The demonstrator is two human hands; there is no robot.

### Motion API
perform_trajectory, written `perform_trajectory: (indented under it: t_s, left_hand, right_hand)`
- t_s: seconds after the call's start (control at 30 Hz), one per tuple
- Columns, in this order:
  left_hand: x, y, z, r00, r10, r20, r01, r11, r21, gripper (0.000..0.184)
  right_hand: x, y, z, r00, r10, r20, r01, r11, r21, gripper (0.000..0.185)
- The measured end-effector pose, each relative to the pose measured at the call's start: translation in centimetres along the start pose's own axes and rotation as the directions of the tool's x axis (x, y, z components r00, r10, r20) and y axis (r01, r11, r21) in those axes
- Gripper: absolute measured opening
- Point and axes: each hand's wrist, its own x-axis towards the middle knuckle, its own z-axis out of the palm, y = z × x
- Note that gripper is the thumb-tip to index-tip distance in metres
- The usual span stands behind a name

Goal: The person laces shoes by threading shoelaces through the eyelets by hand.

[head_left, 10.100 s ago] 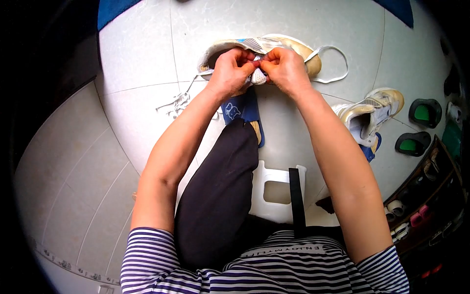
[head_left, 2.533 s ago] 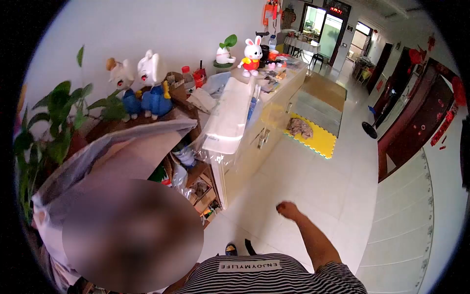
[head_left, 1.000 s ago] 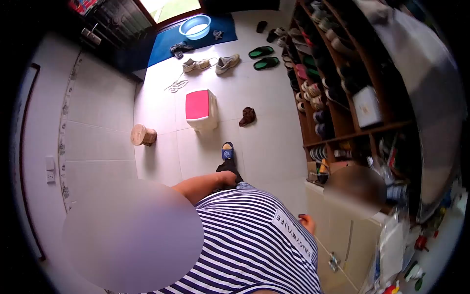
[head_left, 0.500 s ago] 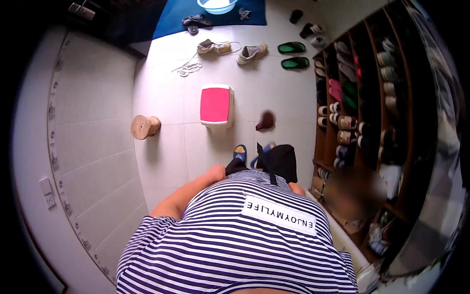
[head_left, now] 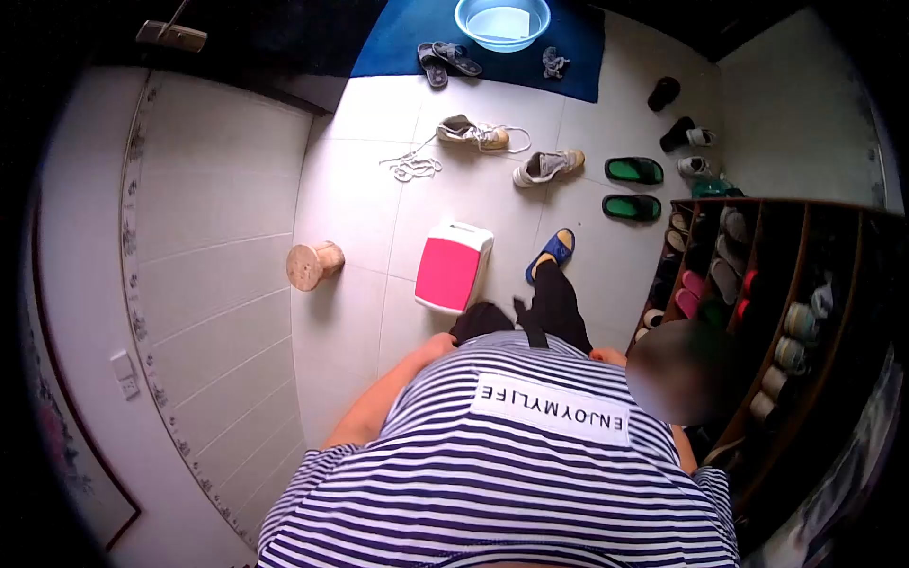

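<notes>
My left hand (head_left: 437,346) is at my left thigh, touching or close to the black trousers (head_left: 561,308); its fingers are mostly hidden. On the other side of my waist, only a small part of my right hand (head_left: 606,356) shows beside the trousers, fingers out of sight. Whether either hand grips the cloth cannot be made out. A dark strap (head_left: 532,327) hangs at my waist. One foot, in a blue slipper (head_left: 552,256), is stretched forward on the tiles. Ahead and left of it stands a stool with a pink top (head_left: 447,273).
A wooden spool-shaped stool (head_left: 314,266) stands by the left wall. Ahead are a sneaker (head_left: 549,168), another with loose laces (head_left: 472,133), green slippers (head_left: 632,207) and a blue basin (head_left: 502,21) on a mat (head_left: 393,43). A shoe rack (head_left: 805,227) lines the right.
My view has shifted, so the stool and shoes appear lower and farther right. One slippered foot has stepped forward. A brown thing on the floor no longer shows. Both hands stay near my waist.
</notes>
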Motion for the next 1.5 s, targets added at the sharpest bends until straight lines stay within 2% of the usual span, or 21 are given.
perform_trajectory:
  t_s: [0.03, 0.1, 0.2, 0.3, 0.43, 0.5, 0.53, 0.57, 0.63, 0.7, 0.73, 0.77, 0.83, 0.87, 0.9, 0.97, 1.03, 1.13, 1.27, 1.33, 1.5]
  left_hand:
    - [-0.9, 2.2, -1.7, 0.999, 0.009, 0.039, -0.008, 1.0, -0.021, 0.05]
    - [-3.5, 5.9, -4.7, 0.999, 0.002, 0.033, 0.003, 0.988, -0.158, 0.047]
    - [-6.2, 9.7, -10.2, 0.971, 0.084, 0.226, -0.033, 0.974, -0.222, 0.028]
    - [-6.5, 11.5, -13.6, 0.974, 0.15, 0.169, -0.066, 0.904, -0.422, 0.024]
    - [-4.9, 14.8, -21.9, 0.964, 0.147, 0.223, -0.073, 0.948, -0.311, 0.024]
    - [-2.2, 15.1, -26.8, 0.935, 0.172, 0.311, -0.114, 0.974, -0.194, 0.022]
    - [0.8, 11.3, -26.4, 0.893, 0.225, 0.391, -0.084, 0.934, -0.346, 0.022]
    - [1.4, 12.2, -29.3, 0.814, 0.171, 0.555, -0.041, 0.97, -0.239, 0.022]
    - [2.7, 11.0, -32.4, 0.716, 0.067, 0.695, 0.285, 0.88, -0.379, 0.025]
    - [6.2, 8.8, -35.7, 0.722, 0.09, 0.686, -0.058, 0.996, -0.07, 0.027]
    - [8.6, 10.7, -39.1, 0.671, -0.007, 0.742, -0.1, 0.99, 0.1, 0.026]
    - [11.8, 9.4, -41.0, 0.638, -0.064, 0.768, 0.156, 0.987, -0.047, 0.027]
    - [20.4, 8.8, -45.3, 0.815, -0.115, 0.568, 0.124, 0.992, 0.024, 0.026]
    - [25.4, 7.3, -46.2, 0.937, -0.092, 0.337, 0.165, 0.966, -0.197, 0.018]
    - [30.8, 6.9, -47.2, 0.997, -0.023, 0.07, 0.037, 0.977, -0.209, 0.014]
    - [40.6, 6.9, -48.6, 0.953, 0.065, -0.296, -0.099, 0.99, -0.099, 0.017]
    - [47.8, 8.3, -48.7, 0.886, 0.125, -0.446, -0.131, 0.991, 0.019, 0.017]
    - [55.5, 9.1, -47.9, 0.878, 0.171, -0.448, -0.164, 0.985, 0.054, 0.02]
    - [61.8, 8.3, -46.7, 0.886, 0.165, -0.432, -0.268, 0.945, -0.189, 0.021]
    - [62.3, 9.0, -46.7, 0.961, -0.011, -0.277, -0.165, 0.781, -0.603, 0.022]
    - [62.9, 10.7, -47.4, 0.967, -0.09, -0.237, -0.102, 0.718, -0.689, 0.054]
  right_hand:
    - [-0.3, 0.0, -1.9, 0.995, 0.096, 0.036, -0.101, 0.971, 0.217, 0.017]
    - [-0.8, -1.0, -4.7, 0.999, 0.009, 0.04, -0.017, 0.979, 0.202, 0.018]
    - [0.4, -4.7, -8.3, 0.995, 0.073, 0.064, -0.082, 0.987, 0.141, 0.017]
    - [1.4, -9.1, -11.2, 0.984, 0.15, 0.097, -0.16, 0.982, 0.104, 0.016]
    - [3.0, -12.3, -13.4, 0.97, 0.229, 0.076, -0.239, 0.959, 0.154, 0.016]
    - [4.3, -14.2, -12.9, 0.968, 0.245, 0.061, -0.25, 0.896, 0.366, 0.015]
    - [5.8, -15.2, -12.3, 0.938, 0.334, 0.097, -0.345, 0.859, 0.379, 0.016]
    - [7.9, -15.7, -12.0, 0.898, 0.419, 0.136, -0.438, 0.816, 0.379, 0.017]
    - [12.6, -15.8, -12.1, 0.929, 0.222, 0.295, -0.301, 0.918, 0.256, 0.018]
    - [17.8, -19.3, -15.2, 0.892, 0.268, 0.363, -0.283, 0.959, -0.012, 0.023]
    - [21.0, -17.3, -16.5, 0.923, 0.161, 0.348, -0.204, 0.975, 0.09, 0.017]
    - [24.1, -15.0, -17.5, 0.944, 0.057, 0.325, -0.126, 0.973, 0.194, 0.017]
    - [31.5, -15.5, -22.5, 0.962, 0.062, 0.267, -0.154, 0.928, 0.339, 0.019]
    - [35.6, -15.3, -25.0, 0.976, 0.069, 0.205, -0.14, 0.926, 0.351, 0.017]
    - [39.5, -15.0, -26.9, 0.986, 0.083, 0.142, -0.13, 0.92, 0.369, 0.016]
    - [47.2, -14.5, -29.8, 1.0, 0.012, 0.015, -0.017, 0.923, 0.385, 0.01]
    - [54.6, -12.8, -30.8, 0.986, -0.118, -0.119, 0.152, 0.927, 0.342, 0.005]
    - [61.2, -15.6, -31.4, 0.984, -0.105, -0.142, 0.134, 0.966, 0.219, 0.005]
    - [67.5, -15.9, -30.1, 0.978, -0.18, -0.101, 0.196, 0.965, 0.176, 0.008]
    - [70.0, -15.3, -29.0, 0.962, -0.218, -0.162, 0.248, 0.948, 0.198, 0.008]
    - [73.3, -15.8, -26.4, 0.881, -0.254, -0.399, 0.341, 0.926, 0.164, 0.007]
